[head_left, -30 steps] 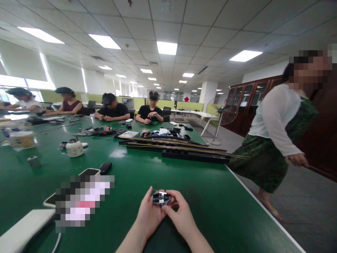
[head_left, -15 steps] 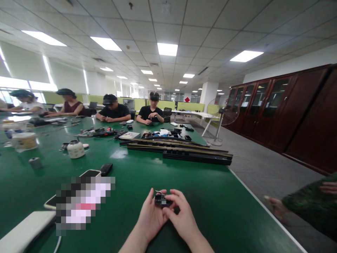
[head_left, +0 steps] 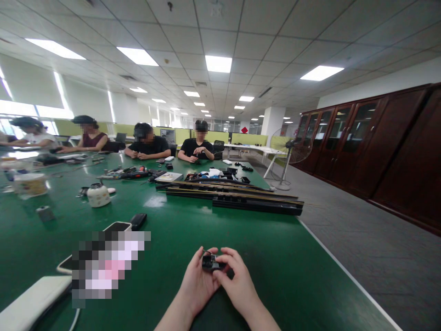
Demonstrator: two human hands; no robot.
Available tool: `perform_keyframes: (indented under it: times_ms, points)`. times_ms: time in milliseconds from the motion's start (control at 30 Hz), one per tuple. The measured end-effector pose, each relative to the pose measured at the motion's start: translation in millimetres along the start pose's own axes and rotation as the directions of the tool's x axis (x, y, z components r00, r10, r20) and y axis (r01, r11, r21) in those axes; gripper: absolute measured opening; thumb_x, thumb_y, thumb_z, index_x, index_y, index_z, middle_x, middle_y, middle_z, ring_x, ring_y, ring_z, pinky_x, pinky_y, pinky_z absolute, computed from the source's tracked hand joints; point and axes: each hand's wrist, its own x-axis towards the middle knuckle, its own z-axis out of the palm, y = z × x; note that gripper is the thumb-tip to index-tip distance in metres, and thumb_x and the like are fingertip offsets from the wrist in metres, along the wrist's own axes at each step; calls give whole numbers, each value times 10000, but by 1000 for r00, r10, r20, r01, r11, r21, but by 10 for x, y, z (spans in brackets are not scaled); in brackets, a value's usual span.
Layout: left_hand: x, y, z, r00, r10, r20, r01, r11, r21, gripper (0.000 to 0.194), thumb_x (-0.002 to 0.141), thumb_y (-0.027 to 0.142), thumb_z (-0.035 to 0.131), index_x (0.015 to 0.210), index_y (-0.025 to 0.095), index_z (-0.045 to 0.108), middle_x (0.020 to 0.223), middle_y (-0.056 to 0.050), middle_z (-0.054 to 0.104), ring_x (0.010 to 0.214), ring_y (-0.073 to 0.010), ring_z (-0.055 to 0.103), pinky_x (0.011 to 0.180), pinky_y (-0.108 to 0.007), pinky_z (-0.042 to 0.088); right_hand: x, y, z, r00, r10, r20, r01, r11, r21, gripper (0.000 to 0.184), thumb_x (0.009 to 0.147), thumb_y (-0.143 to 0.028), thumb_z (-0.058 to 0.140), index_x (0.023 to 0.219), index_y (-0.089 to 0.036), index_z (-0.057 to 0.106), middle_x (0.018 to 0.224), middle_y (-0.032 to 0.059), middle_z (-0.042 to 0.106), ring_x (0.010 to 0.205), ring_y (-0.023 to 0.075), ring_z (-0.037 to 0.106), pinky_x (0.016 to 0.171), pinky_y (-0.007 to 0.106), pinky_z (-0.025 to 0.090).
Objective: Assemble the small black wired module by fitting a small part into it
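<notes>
Low over the front of the green table (head_left: 165, 248), my two hands meet around a small black plastic housing (head_left: 208, 263) with an open top and small parts inside. My left hand (head_left: 193, 280) cradles it from the left and below, fingers curled about it. From the right, my right hand (head_left: 237, 278) grips its right end between thumb and fingers. A short thin wire or strip stands up at its back left. What the inner parts are is too small to tell.
To the left lie a phone (head_left: 119, 227), a white box-like object (head_left: 34, 299) with a cable, a black fob-like object (head_left: 138, 221) and a white jar (head_left: 98, 195). Ahead stretch long black rails (head_left: 258, 205) with thin rods. Co-workers (head_left: 196, 147) sit across the table.
My hands and the black housing stay nearly in place, with only a slight shift of the right fingers over it. The person in camouflage clothing at the right edge has left the view.
</notes>
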Motion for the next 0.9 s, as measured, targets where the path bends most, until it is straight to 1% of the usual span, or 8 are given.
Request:
perform_keyframes:
  times_ms: [67, 233, 367, 467, 633, 800, 900]
  points:
    - [0, 0, 0, 1000, -5, -17, 5, 1000, 3, 207, 761, 350, 486, 817, 180, 591, 774, -73, 658, 794, -216, 624, 643, -292, 449, 4, 5, -2, 1000, -5, -15, 5, 1000, 11, 255, 630, -106, 589, 831, -254, 641, 1082, 54, 544, 1075, 226, 470, 933, 390, 352]
    - [4, -3, 2, 1000, 4, -10, -4, 1000, -5, 204, 747, 345, 503, 822, 173, 582, 806, -90, 658, 848, -228, 614, 686, -307, 452, 15, 29, -3, 999, 15, -45, -13, 999, 34, 233, 636, -123, 599, 828, -248, 639, 1067, 56, 558, 1058, 227, 484, 923, 382, 364]
    - [1, -3, -1, 1000, 14, -22, -14, 1000, -1, 224, 742, 349, 510, 847, 161, 570, 833, -104, 653, 841, -232, 616, 720, -325, 449, 25, 69, 0, 997, 19, -72, -14, 997, 70, 203, 653, -148, 594, 835, -234, 624, 1050, 59, 574, 1033, 224, 505, 863, 351, 414]
    - [0, -1, -6, 1000, 13, -15, -13, 1000, -3, 235, 738, 356, 514, 861, 161, 560, 859, -115, 648, 836, -234, 616, 738, -336, 445, 35, 97, 1, 993, 36, -109, -27, 997, 78, 190, 648, -172, 604, 831, -221, 622, 982, 57, 609, 980, 228, 536, 812, 337, 443]
    - [-2, 3, -6, 999, 12, -32, -12, 1000, -4, 233, 735, 352, 517, 868, 164, 546, 850, -109, 646, 774, -208, 621, 751, -341, 443, 43, 73, -17, 986, 95, -138, -85, 993, 79, 206, 658, -222, 612, 862, -208, 626, 912, 51, 645, 885, 224, 580, 792, 338, 443]
    - [-10, 8, 1, 998, 22, -57, -22, 1000, -9, 240, 734, 356, 513, 876, 164, 534, 853, -120, 648, 745, -206, 620, 739, -345, 449, 46, 62, -23, 984, 108, -138, -83, 981, 173, 196, 692, -251, 597, 877, -189, 614, 889, 63, 663, 877, 225, 593, 792, 348, 436]
    - [-3, 10, -5, 998, 19, -60, -19, 1000, -7, 240, 735, 356, 512, 880, 166, 532, 859, -123, 649, 747, -209, 621, 749, -359, 447, 63, 122, -2, 977, 151, -153, -106, 958, 265, 229, 669, -274, 627, 874, -176, 614, 893, 79, 665, 871, 236, 599, 781, 363, 444]
